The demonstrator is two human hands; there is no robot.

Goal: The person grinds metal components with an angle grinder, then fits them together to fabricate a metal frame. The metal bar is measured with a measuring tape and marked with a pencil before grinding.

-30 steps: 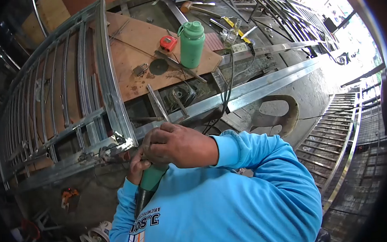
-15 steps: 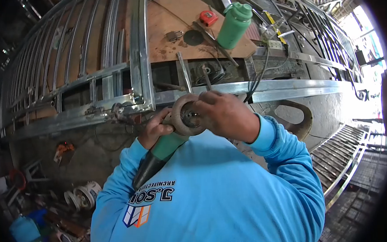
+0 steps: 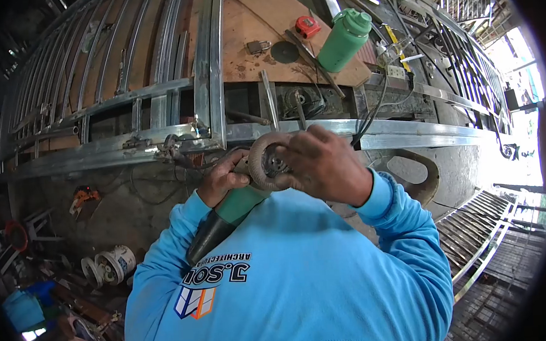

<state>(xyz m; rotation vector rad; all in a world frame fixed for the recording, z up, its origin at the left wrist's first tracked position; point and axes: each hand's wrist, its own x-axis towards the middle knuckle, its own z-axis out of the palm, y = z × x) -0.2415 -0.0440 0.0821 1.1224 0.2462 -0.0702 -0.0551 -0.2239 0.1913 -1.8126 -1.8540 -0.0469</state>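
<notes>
An angle grinder (image 3: 240, 202) with a green body and black rear end lies against my chest, its disc side facing up. My left hand (image 3: 223, 178) is closed round the grinder just behind its head. At the front sits a worn brown grinding disc (image 3: 258, 161), with dark metal parts showing in its middle. My right hand (image 3: 332, 164) grips the disc's right side, fingers bent at the upper rim and thumb near the lower rim. The hand covers that part of the disc.
Ahead is a metal frame (image 3: 210, 68) with bars. A plywood board (image 3: 239, 29) carries a green bottle (image 3: 344, 40), a red tape measure (image 3: 307, 26), a padlock (image 3: 258, 47) and a dark thin disc (image 3: 284, 52). Cables (image 3: 372, 111) hang at right. A white bucket (image 3: 123, 261) stands lower left.
My right hand has shifted from the disc's centre toward its right side, baring more of the middle. The camera view has turned slightly, and the grinder stays in my left hand.
</notes>
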